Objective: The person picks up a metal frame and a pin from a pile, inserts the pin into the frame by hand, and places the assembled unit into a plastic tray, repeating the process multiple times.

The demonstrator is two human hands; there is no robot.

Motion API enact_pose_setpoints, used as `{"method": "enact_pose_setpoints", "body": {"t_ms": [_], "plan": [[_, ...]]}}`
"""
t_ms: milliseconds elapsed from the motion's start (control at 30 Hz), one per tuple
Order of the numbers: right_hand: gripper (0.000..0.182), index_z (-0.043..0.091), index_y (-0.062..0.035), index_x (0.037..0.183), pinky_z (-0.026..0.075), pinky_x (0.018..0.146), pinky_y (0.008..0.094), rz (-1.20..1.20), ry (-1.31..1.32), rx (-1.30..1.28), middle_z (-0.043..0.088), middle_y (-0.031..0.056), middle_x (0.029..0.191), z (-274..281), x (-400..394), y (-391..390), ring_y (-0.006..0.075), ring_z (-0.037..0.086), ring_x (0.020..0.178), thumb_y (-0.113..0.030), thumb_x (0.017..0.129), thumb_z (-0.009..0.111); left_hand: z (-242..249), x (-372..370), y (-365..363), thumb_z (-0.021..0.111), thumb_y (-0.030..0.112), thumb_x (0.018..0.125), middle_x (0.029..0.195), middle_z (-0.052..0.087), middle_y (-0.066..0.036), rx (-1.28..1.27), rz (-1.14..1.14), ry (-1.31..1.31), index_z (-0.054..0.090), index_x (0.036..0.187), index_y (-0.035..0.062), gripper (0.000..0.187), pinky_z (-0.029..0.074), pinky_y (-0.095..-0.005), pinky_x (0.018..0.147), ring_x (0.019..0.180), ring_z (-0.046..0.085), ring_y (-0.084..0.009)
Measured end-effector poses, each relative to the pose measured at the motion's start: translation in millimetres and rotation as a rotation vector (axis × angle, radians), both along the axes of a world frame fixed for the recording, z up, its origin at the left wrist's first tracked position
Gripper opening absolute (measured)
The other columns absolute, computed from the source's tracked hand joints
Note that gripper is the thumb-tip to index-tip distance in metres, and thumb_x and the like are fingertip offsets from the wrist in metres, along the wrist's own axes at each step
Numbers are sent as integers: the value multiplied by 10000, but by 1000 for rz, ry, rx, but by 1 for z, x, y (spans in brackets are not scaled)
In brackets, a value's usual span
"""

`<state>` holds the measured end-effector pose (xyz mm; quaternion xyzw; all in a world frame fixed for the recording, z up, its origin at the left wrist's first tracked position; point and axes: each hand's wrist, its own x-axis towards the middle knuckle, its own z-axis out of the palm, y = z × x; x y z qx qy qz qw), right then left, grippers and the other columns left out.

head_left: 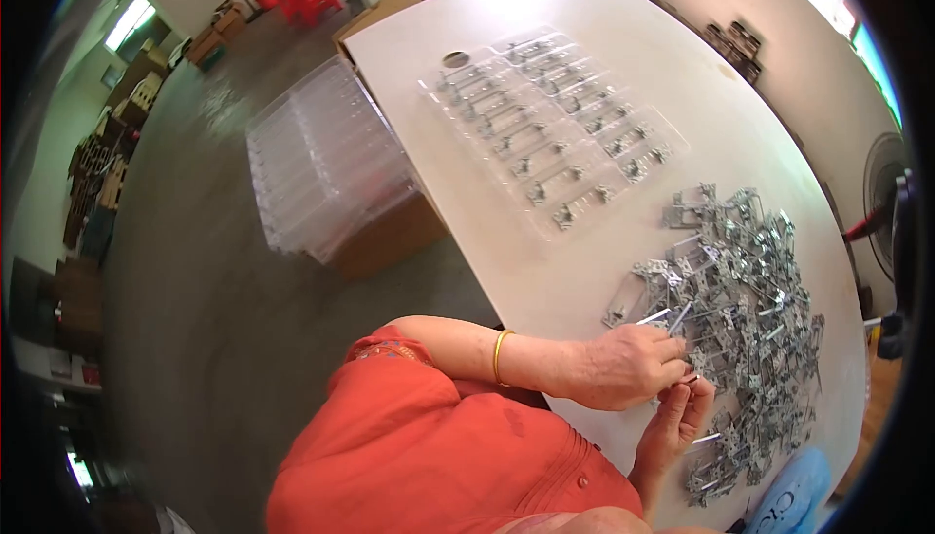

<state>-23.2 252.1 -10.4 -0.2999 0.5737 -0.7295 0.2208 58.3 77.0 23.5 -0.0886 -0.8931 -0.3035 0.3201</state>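
Observation:
My left hand (633, 364), with a gold bracelet (502, 357) at its wrist, is closed, its fingers bent down to a pinch. Just below it, my right hand (677, 415) is closed too, thumb and fingertips pressed together. The fingertips of both hands meet over a small piece that they mostly cover; I cannot tell what it is. Right beside the hands spreads a large heap of grey metal bracket-like parts (755, 310) with thin rods. A couple of pale rods (680, 318) stick out by the knuckles of my left hand.
Further along the white table (604, 271) lies a clear plastic tray (550, 205) with metal parts in rows. More clear trays (326, 154) are stacked on a cardboard box (394, 237) beside the table. A blue printed object (794, 495) lies at the near corner; a fan (881, 198) stands to the right.

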Motion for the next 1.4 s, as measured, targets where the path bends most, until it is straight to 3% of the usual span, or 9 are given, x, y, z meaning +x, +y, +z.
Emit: {"method": "enact_pose_setpoints", "body": {"t_ms": [200,300,333,433,500,633,800,1133,1400], "plan": [[158,511,-52,1151,536,810,282,-71,-65,-57,568,57,1078,-3,6,-8,125,599,918,-197,1095,539,12,31,-9,751,138,839,1125,659,-196,74,13,19,636,1035,-24,279,567,-411,765,906,681,-334],[140,503,-70,1099,522,641,265,8,-154,-74,552,64,1004,7,7,-10,144,619,826,-205,1093,539,25,54,-42,702,56,859,1148,653,-175,72,230,176,605,997,4,177,600,-416,797,996,697,-354],[140,503,-70,1099,522,641,265,20,-157,-79,552,64,1004,8,9,-11,144,619,826,-205,1093,539,22,64,-68,681,32,874,1122,650,-150,-141,319,259,606,1023,10,169,600,-410,794,1000,693,-349],[150,502,-71,1090,512,624,268,88,-177,-87,549,66,986,9,11,-9,141,604,785,-213,1089,550,20,122,-145,648,12,908,1032,666,-159,-200,726,180,623,1050,8,144,564,-433,871,997,679,-372],[122,530,-93,1098,495,633,248,188,-170,-90,575,56,1053,10,13,-8,126,601,794,-213,1090,553,11,171,-197,633,38,914,969,658,-181,-180,973,224,626,998,35,84,560,-446,805,944,664,-389],[181,503,-72,1069,506,599,285,170,-201,-50,542,69,969,7,17,-10,150,587,733,-236,1076,580,-15,291,-279,643,65,896,997,681,-165,-134,1465,-61,632,988,51,93,535,-473,852,960,661,-374],[181,506,-72,1058,517,600,296,220,-203,19,550,77,982,11,24,-19,153,598,738,-230,1070,593,-35,402,-344,581,75,896,1126,700,-148,-188,1752,-462,660,1082,73,203,505,-476,968,1069,639,-384],[164,517,-79,1056,525,616,291,387,-74,150,566,68,936,28,35,-30,162,604,738,-209,1056,617,-54,420,-372,574,86,911,1151,720,-89,-61,1755,-979,691,1108,139,235,478,-492,999,1146,650,-317],[90,553,-31,1069,561,696,321,404,-204,164,604,103,969,31,45,-33,189,657,801,-102,1048,605,-53,452,-371,577,121,915,1054,720,-62,-410,1789,-795,673,1006,154,137,459,-506,975,1087,657,-302]]}}
